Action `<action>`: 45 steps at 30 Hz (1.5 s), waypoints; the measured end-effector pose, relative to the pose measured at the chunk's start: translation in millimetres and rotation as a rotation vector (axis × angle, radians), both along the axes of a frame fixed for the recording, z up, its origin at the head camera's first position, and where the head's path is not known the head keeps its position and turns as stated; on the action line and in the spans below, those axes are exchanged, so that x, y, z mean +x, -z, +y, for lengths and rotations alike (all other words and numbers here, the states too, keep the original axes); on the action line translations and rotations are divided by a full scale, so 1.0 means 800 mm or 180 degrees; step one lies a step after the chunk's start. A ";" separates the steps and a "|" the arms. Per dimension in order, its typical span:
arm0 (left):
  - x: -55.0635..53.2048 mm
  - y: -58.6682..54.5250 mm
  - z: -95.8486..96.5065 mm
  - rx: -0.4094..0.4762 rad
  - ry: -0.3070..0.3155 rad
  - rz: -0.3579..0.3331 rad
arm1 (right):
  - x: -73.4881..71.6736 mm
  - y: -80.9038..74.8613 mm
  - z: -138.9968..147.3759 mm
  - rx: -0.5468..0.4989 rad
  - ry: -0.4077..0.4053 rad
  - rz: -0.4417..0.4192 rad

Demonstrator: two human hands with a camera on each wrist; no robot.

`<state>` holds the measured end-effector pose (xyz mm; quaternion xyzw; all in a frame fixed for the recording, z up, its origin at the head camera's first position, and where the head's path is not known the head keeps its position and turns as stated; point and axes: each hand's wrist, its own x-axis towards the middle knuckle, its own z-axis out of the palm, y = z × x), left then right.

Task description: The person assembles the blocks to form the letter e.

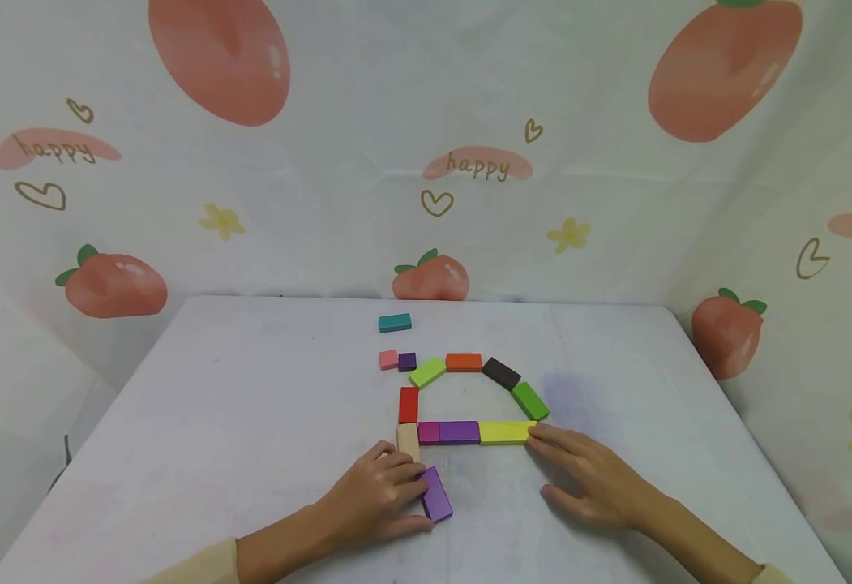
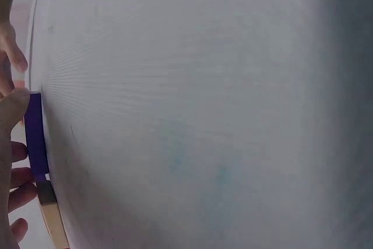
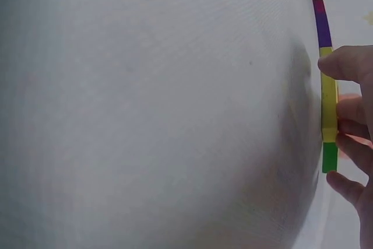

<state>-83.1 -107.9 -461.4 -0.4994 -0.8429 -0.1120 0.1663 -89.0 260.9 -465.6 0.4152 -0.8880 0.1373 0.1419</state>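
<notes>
My left hand (image 1: 382,493) pinches a purple block (image 1: 436,496), thumb at its near end and fingertips at its upper left side. In the left wrist view the thumb lies at one end of this purple block (image 2: 36,132). Just above it, a bare wood block (image 1: 408,442) stands partly behind the fingers. My right hand (image 1: 595,477) rests with extended fingers, fingertips touching the right end of a yellow block (image 1: 506,433). Left of the yellow block, a purple block (image 1: 459,432) and a magenta block (image 1: 429,432) continue the row.
A red block (image 1: 408,405), light green block (image 1: 427,373), orange block (image 1: 464,362), dark brown block (image 1: 502,373) and green block (image 1: 530,401) form an arch above the row. Farther back lie pink (image 1: 389,360), dark purple (image 1: 407,362) and teal (image 1: 395,323) blocks on the white table (image 1: 250,389).
</notes>
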 end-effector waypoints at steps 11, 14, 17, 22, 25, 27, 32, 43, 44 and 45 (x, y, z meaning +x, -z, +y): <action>-0.006 -0.001 -0.005 -0.0128 0.0189 -0.0038 | 0.000 -0.001 0.000 0.0008 0.0031 -0.0042; -0.007 0.000 -0.006 -0.0095 0.0202 0.0015 | 0.000 -0.001 0.000 0.0007 0.0033 -0.0037; -0.009 0.001 -0.007 -0.0039 0.0199 0.0075 | 0.000 -0.001 0.000 -0.0015 0.0020 -0.0026; -0.009 0.003 -0.006 0.0057 0.0203 0.0140 | 0.000 -0.001 0.000 -0.0031 -0.0007 -0.0002; -0.009 0.003 -0.005 0.0086 0.0207 0.0184 | 0.000 -0.002 0.000 -0.0024 -0.0014 0.0016; -0.009 0.002 -0.003 0.0083 0.0205 0.0225 | -0.001 -0.002 0.001 -0.0031 -0.0026 0.0026; -0.009 0.003 -0.001 0.0076 0.0200 0.0301 | -0.001 -0.001 0.000 -0.0064 -0.0053 0.0037; -0.010 0.003 0.004 0.0092 0.0139 0.0154 | -0.001 0.001 0.002 -0.0089 -0.0049 0.0074; -0.010 0.003 0.004 0.0089 0.0133 0.0139 | -0.001 0.001 0.002 -0.0093 -0.0052 0.0073; -0.011 0.003 0.005 0.0089 0.0132 0.0128 | -0.001 0.001 0.002 -0.0094 -0.0055 0.0069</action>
